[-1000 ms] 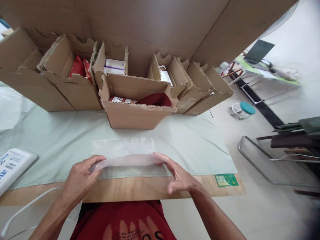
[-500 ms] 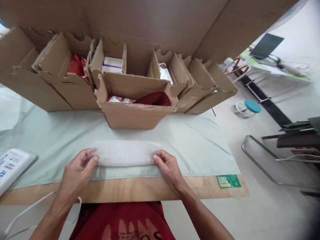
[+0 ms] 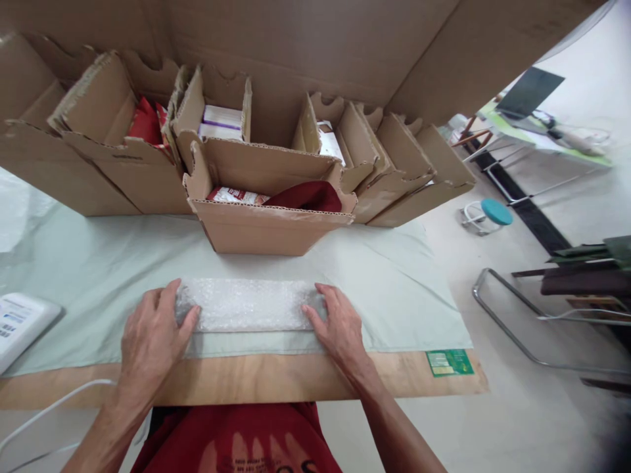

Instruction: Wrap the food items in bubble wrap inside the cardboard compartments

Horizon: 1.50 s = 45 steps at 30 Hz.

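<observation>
A long, flat piece of folded bubble wrap point(image 3: 249, 305) lies crosswise on the pale green cloth. What may be inside it cannot be made out. Around its left end, my left hand point(image 3: 155, 328) grips with the thumb at the near edge and the fingers at the far side. The right end is held the same way by my right hand point(image 3: 340, 325). Just beyond the wrap stands a cardboard bin point(image 3: 266, 226) with a red-and-white packet point(image 3: 239, 196) and a dark red item point(image 3: 310, 196) in it.
Several cardboard bins line the back, holding red packets point(image 3: 146, 121), white-and-purple boxes point(image 3: 221, 123) and a white box point(image 3: 329, 141). A white device point(image 3: 24, 322) sits at left, its cable near my left wrist. A green card point(image 3: 449, 362) lies on the wooden table edge point(image 3: 246, 381).
Both hands have shifted from pinching the wrap's end corners to spanning its ends with thumb and fingers. The bubble wrap now looks flatter and straighter-edged.
</observation>
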{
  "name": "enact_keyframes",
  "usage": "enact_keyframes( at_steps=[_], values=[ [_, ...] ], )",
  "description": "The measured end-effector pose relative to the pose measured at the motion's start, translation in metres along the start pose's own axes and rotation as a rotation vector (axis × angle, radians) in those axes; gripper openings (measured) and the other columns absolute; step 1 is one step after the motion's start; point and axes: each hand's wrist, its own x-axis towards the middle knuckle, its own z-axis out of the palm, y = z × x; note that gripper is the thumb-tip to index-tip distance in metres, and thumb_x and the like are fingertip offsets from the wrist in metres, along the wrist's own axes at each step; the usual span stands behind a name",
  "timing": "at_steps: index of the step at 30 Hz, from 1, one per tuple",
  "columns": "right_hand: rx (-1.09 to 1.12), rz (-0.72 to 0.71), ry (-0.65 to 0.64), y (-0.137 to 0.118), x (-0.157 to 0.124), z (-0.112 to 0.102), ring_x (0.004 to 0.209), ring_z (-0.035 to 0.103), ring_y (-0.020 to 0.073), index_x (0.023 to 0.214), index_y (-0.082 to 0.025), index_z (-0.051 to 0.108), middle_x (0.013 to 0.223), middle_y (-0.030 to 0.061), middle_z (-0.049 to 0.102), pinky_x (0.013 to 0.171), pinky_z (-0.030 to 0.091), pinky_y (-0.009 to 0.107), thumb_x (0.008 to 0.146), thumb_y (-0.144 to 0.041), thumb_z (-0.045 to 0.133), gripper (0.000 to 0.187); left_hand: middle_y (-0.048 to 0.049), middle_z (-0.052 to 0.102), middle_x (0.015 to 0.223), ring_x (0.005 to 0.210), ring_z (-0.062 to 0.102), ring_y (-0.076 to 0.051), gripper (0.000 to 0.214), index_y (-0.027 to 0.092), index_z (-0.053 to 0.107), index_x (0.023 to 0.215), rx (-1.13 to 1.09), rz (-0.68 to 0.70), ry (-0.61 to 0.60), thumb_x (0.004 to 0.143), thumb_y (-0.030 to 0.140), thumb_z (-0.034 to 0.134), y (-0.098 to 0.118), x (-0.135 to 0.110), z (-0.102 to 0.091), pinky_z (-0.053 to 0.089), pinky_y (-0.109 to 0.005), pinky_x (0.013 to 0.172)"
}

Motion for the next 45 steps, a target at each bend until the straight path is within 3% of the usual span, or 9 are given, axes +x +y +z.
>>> enact_keyframes(
  at_steps=[9, 12, 18, 22, 27, 32, 38, 42, 45],
  values=[
    [0.052, -0.105, -0.278, -0.019, 0.048, 0.004, 0.093, 0.062, 0.0239, 0.086, -0.019, 0.068, 0.097, 0.0089, 0.070, 0.087, 0.048, 0.036, 0.086, -0.020, 0.067, 0.001, -0.0133, 0.075, 0.088, 0.082, 0.070, -0.032, 0.056, 0.009, 0.058, 0.138, -0.039, 0.012, -0.165, 0.099, 0.043, 0.036, -0.008, 0.003, 0.005, 0.051, -0.043, 0.079],
    [0.251, -0.011, -0.271, -0.021, 0.026, -0.008, 0.081, 0.062, 0.0195, 0.090, -0.020, 0.064, 0.088, 0.0036, 0.068, 0.077, 0.047, 0.031, 0.086, -0.021, 0.065, 0.004, -0.0148, 0.075, 0.089, 0.089, 0.070, -0.034, 0.054, 0.008, 0.060, 0.136, -0.062, 0.057, -0.106, 0.099, 0.038, 0.035, -0.006, 0.006, 0.003, 0.050, -0.046, 0.084],
    [0.535, 0.099, -0.350, -0.032, -0.054, -0.017, 0.061, 0.054, 0.0136, 0.159, -0.023, 0.036, 0.076, -0.0037, 0.062, 0.064, 0.046, 0.026, 0.090, -0.022, 0.058, 0.072, -0.0167, 0.075, 0.097, 0.096, 0.068, -0.035, 0.046, 0.012, 0.064, 0.134, -0.062, 0.164, 0.073, 0.098, 0.028, 0.041, 0.028, 0.043, -0.001, 0.046, -0.049, 0.091],
    [0.624, 0.102, -0.443, -0.044, -0.090, -0.002, 0.084, 0.069, 0.0200, 0.154, -0.028, 0.051, 0.098, 0.0044, 0.075, 0.079, 0.056, 0.032, 0.090, -0.021, 0.057, 0.064, -0.0196, 0.073, 0.107, 0.102, 0.064, -0.036, 0.042, 0.012, 0.065, 0.131, -0.053, 0.236, 0.111, 0.093, 0.023, 0.049, 0.053, 0.056, 0.011, 0.048, -0.052, 0.092],
    [0.782, 0.190, -0.461, -0.050, -0.093, 0.001, 0.099, 0.071, 0.0247, 0.116, -0.025, 0.077, 0.109, 0.0081, 0.077, 0.091, 0.056, 0.038, 0.091, -0.025, 0.060, 0.031, -0.0178, 0.068, 0.126, 0.122, 0.060, -0.033, 0.038, 0.016, 0.064, 0.129, -0.353, 0.390, 0.247, 0.094, 0.015, 0.050, 0.046, 0.005, 0.008, 0.048, -0.054, 0.106],
    [1.157, 0.395, -0.604, -0.051, -0.081, -0.007, 0.066, 0.059, 0.0134, 0.098, -0.021, 0.077, 0.078, 0.0011, 0.069, 0.065, 0.051, 0.027, 0.087, -0.040, 0.074, 0.023, -0.0103, 0.071, 0.130, 0.131, 0.061, -0.028, 0.061, 0.024, 0.057, 0.139, -0.698, 0.623, -0.137, 0.081, 0.004, 0.047, 0.022, -0.066, -0.008, 0.051, -0.049, 0.113],
    [1.641, 0.474, -0.599, -0.074, -0.051, -0.001, 0.100, 0.072, 0.0228, 0.114, -0.020, 0.074, 0.111, 0.0127, 0.077, 0.073, 0.056, 0.029, 0.084, -0.050, 0.078, 0.043, -0.0151, 0.068, 0.138, 0.128, 0.065, -0.032, 0.069, 0.023, 0.046, 0.150, -0.715, 0.414, -0.133, 0.083, 0.022, 0.062, 0.029, -0.086, 0.005, 0.057, -0.047, 0.105],
    [1.631, 0.442, -0.547, -0.079, -0.035, 0.017, 0.129, 0.062, 0.0293, 0.135, -0.026, 0.062, 0.140, 0.0149, 0.066, 0.087, 0.058, 0.037, 0.084, -0.047, 0.077, 0.057, -0.0126, 0.077, 0.107, 0.094, 0.076, -0.022, 0.045, 0.017, 0.053, 0.143, -0.804, 0.049, -0.056, 0.101, 0.033, 0.047, 0.043, -0.079, 0.018, 0.063, -0.035, 0.082],
    [1.542, 0.419, -0.566, -0.075, -0.033, 0.027, 0.132, 0.060, 0.0295, 0.158, -0.031, 0.034, 0.146, 0.0151, 0.060, 0.087, 0.058, 0.039, 0.084, -0.046, 0.078, 0.087, -0.0081, 0.077, 0.089, 0.087, 0.074, -0.022, 0.043, 0.015, 0.056, 0.139, -0.763, 0.046, 0.086, 0.101, 0.032, 0.047, 0.048, -0.073, 0.019, 0.060, -0.037, 0.085]
  ],
)
